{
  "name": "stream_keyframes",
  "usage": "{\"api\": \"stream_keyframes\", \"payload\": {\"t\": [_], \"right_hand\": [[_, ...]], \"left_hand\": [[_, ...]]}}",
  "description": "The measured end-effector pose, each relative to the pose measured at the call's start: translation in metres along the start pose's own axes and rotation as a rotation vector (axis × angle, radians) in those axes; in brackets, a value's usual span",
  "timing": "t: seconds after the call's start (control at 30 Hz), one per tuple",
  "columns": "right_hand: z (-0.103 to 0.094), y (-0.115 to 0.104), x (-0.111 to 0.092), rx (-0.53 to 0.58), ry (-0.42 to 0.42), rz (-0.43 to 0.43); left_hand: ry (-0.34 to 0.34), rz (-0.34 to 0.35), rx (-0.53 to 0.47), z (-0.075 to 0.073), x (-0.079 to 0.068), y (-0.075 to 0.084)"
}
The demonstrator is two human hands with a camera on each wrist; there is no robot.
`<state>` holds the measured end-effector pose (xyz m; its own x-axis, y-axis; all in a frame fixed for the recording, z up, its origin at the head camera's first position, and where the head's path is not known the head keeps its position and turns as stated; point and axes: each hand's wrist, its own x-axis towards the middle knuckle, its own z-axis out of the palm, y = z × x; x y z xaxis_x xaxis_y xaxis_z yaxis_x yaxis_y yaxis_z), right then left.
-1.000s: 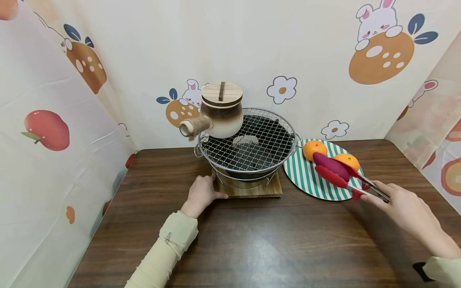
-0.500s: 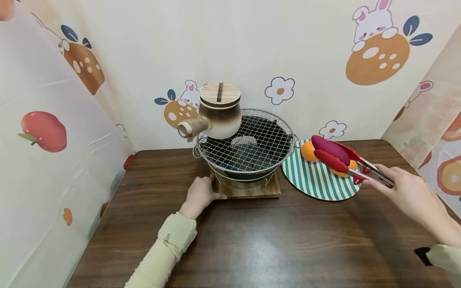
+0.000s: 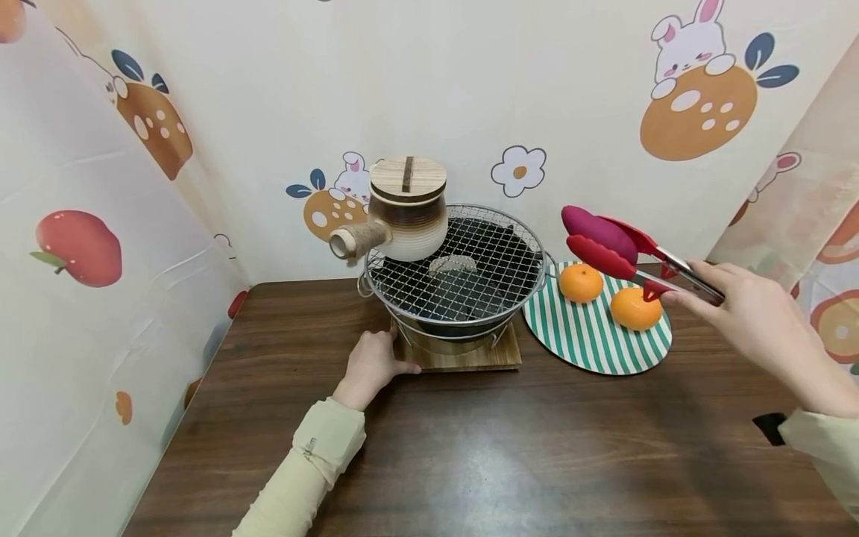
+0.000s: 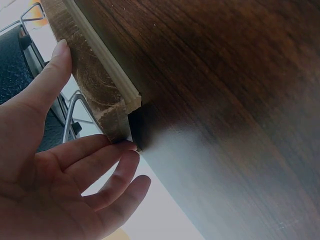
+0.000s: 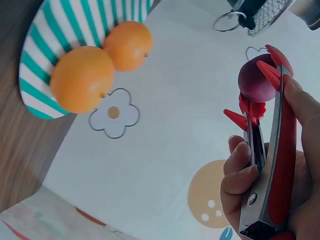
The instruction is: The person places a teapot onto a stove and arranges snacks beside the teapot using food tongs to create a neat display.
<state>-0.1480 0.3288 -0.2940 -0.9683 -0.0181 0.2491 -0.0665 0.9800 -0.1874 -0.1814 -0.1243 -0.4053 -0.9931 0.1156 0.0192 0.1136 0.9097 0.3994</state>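
My right hand [image 3: 758, 321] grips red-and-steel tongs [image 3: 599, 258], its fingers wrapped round the handles in the right wrist view. Pinched between the tong heads is a purple sweet potato [image 3: 600, 233], raised above the striped round plate [image 3: 577, 343]. Two oranges [image 3: 581, 283] lie on that plate. With thumb and fingers, my left hand [image 3: 371, 365] holds the near left corner of a wooden board [image 3: 470, 362]. On the board stands a round charcoal grill [image 3: 499, 257] topped by a wire mesh. The left wrist view shows the thumb along the board's edge [image 4: 92, 75].
A lidded clay pot [image 3: 414, 240] with a rope-wrapped side handle [image 3: 362, 239] sits on the grill's left back. Patterned cloth walls [image 3: 570, 89] rise behind and beside the dark wooden table [image 3: 483, 447]. Wire handles stick out at both grill sides.
The right hand has raised the tongs and the sweet potato up and slightly left, away from the oranges, which now show fully. The left hand stays at the board corner.
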Motion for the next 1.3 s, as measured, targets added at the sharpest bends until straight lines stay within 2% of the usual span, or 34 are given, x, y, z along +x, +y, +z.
{"api": "stream_keyframes", "payload": {"t": [0.33,0.6,1.3], "right_hand": [[-0.008,-0.016,0.012,-0.022,-0.003,-0.040],[-0.013,-0.035,0.023,0.013,-0.089,-0.048],[-0.008,-0.077,0.046,-0.029,-0.156,-0.152]], "left_hand": [[-0.008,-0.008,0.010,-0.001,0.000,0.000],[-0.004,-0.013,-0.001,0.000,-0.001,0.000],[0.008,0.010,0.009,0.001,-0.001,-0.001]]}}
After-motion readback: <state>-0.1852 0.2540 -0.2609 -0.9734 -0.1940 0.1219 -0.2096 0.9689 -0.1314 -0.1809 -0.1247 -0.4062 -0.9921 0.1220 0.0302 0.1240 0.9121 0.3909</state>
